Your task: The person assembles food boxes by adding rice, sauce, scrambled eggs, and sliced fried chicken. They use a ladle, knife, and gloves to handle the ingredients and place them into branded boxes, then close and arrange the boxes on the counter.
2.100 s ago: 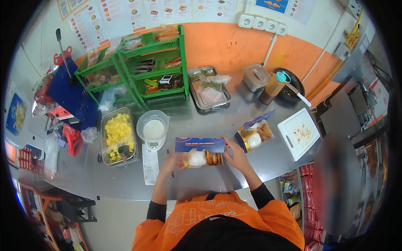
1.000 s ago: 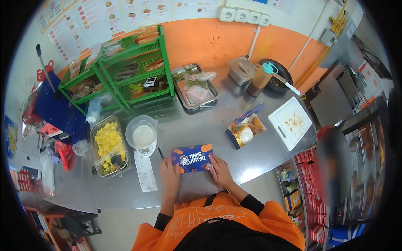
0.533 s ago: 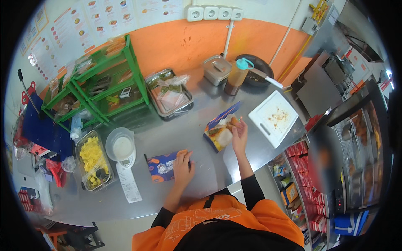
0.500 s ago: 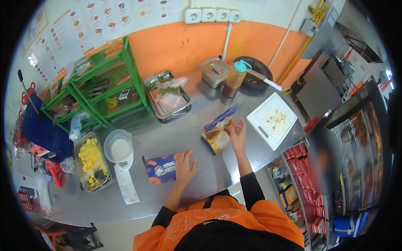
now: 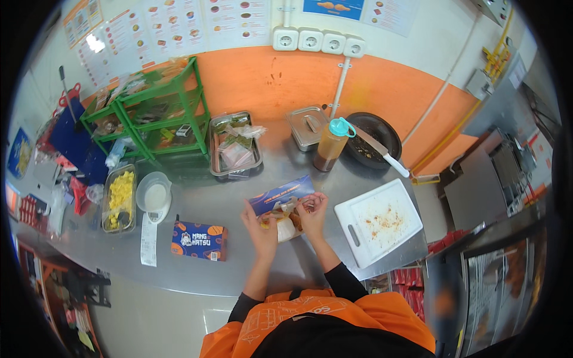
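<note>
An open food box (image 5: 280, 206) with a blue lid flap, white rice and fried pieces lies on the steel counter (image 5: 239, 268). My left hand (image 5: 259, 230) rests on the box's near left side. My right hand (image 5: 311, 213) touches its right side, fingers bent over the food. A closed blue printed box (image 5: 200, 240) lies flat to the left, apart from both hands.
A white cutting board (image 5: 377, 222) with crumbs lies to the right. Behind stand a brown sauce bottle (image 5: 332, 145), a lidded steel container (image 5: 307, 126), a black pan with a knife (image 5: 374, 138), a steel tray (image 5: 235, 148) and green shelves (image 5: 149, 113). A tray of yellow pieces (image 5: 119, 197), a white bowl on a scale (image 5: 153, 197) and a paper slip (image 5: 148, 240) are at left.
My left hand left the closed blue box and joined my right hand at the open box. The view swung right, shifting the counter's items leftward.
</note>
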Demonstrator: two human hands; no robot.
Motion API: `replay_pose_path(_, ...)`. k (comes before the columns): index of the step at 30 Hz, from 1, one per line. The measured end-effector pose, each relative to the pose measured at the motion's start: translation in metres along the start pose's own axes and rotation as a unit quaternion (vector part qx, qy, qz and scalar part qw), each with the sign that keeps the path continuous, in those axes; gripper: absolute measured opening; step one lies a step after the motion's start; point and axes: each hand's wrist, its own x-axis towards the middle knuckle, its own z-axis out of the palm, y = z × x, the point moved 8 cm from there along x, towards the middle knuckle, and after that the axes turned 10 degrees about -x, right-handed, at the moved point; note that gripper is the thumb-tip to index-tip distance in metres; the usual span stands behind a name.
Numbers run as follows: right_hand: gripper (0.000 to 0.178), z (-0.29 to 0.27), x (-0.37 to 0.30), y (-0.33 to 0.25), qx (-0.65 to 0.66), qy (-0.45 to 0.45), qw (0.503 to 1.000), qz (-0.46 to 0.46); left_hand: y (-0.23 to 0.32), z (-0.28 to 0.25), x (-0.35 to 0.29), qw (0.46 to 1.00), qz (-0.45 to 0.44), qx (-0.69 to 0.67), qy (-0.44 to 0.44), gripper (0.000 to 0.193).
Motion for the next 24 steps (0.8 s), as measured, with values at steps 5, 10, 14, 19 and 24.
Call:
replay_pose_path(5,0.05,0.005,0.009,0.007,0.131,0.008,0.987,0.096,0.018,0.014,-0.014,0.971,0.115,0.188,0.089,0.078)
replay_pose_path(10,0.037,-0.001,0.031,0.015,0.021,-0.015,0.999,0.021,0.011,0.014,0.005,0.977,0.134,0.143,0.085,0.071)
replay_pose_path(14,0.04,-0.033,0.055,-0.027,-0.201,0.0,0.969,-0.144,0.028,-0.011,0.029,0.97,0.065,0.233,-0.017,0.061)
replay_pose_path(19,0.052,-0.023,0.062,-0.032,-0.127,-0.211,0.962,-0.118,0.003,-0.055,0.044,0.8,-0.269,0.528,-0.089,0.045)
replay_pose_path(24,0.054,-0.019,0.062,-0.026,-0.092,-0.269,0.955,-0.088,-0.067,-0.007,0.021,0.921,-0.348,-0.075,-0.158,0.058)
